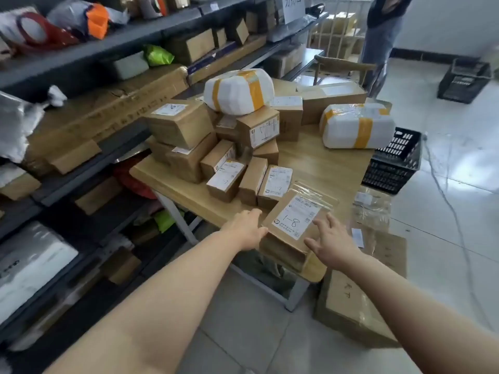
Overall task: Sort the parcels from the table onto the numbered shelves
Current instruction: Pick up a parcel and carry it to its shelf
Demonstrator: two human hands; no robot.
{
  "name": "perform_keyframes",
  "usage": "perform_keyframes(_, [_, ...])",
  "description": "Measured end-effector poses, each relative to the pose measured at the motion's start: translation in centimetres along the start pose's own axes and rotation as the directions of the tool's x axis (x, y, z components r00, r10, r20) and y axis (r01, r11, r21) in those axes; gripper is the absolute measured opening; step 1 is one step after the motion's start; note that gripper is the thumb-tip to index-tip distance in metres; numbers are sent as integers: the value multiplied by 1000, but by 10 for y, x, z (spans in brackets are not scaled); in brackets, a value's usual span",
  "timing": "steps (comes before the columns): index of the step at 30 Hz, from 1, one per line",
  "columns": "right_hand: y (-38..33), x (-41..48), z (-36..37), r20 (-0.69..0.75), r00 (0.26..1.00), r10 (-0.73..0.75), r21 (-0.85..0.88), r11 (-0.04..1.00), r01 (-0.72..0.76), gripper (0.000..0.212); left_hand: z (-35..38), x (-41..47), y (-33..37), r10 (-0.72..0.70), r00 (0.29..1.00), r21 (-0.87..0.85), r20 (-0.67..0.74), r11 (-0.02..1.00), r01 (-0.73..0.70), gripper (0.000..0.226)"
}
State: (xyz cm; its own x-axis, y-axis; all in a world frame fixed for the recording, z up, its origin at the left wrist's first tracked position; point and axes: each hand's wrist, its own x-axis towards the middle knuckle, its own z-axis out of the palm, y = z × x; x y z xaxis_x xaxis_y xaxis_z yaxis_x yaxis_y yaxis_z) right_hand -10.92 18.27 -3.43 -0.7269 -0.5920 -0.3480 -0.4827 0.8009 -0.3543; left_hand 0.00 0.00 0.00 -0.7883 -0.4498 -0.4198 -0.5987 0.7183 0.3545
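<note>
A flat brown parcel (290,233) with a white label marked "1-8" lies at the near corner of the wooden table (318,163). My left hand (247,229) rests against its left edge, fingers partly curled. My right hand (333,242) hovers at its right side with fingers spread, not gripping. Behind it several small cardboard boxes (229,168) are piled, and two white bundles with yellow tape (239,91) (356,125) sit on the heap and at the table's right. Dark metal shelves (81,58) holding parcels run along the left.
A large flat carton (359,300) leans on the floor by the table's right corner. A black crate (394,163) stands beyond the table, another (464,79) farther back. A person (383,36) stands at the far end near a chair (343,67). A cable crosses the tiled floor.
</note>
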Motion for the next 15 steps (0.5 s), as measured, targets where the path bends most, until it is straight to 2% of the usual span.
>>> perform_keyframes(3, [-5,2,12,3,991,137,193,972,-135,71,3,18,-1,44,997,-77,67,996,-39,59])
perform_keyframes(6, [-8,3,22,19,984,174,273,946,-173,77,9,32,2,85,988,-211,132,976,-56,59])
perform_keyframes(8, [-9,4,23,34,984,177,334,926,-178,78,16,38,3,101,988,-233,115,970,-72,57])
perform_keyframes(12, [-2,8,20,35,972,231,399,889,-226,66,35,35,4,44,996,-236,81,972,-23,55])
perform_keyframes(15, [6,15,17,64,960,272,470,841,-270,74,48,33,11,1,992,-252,129,967,32,59])
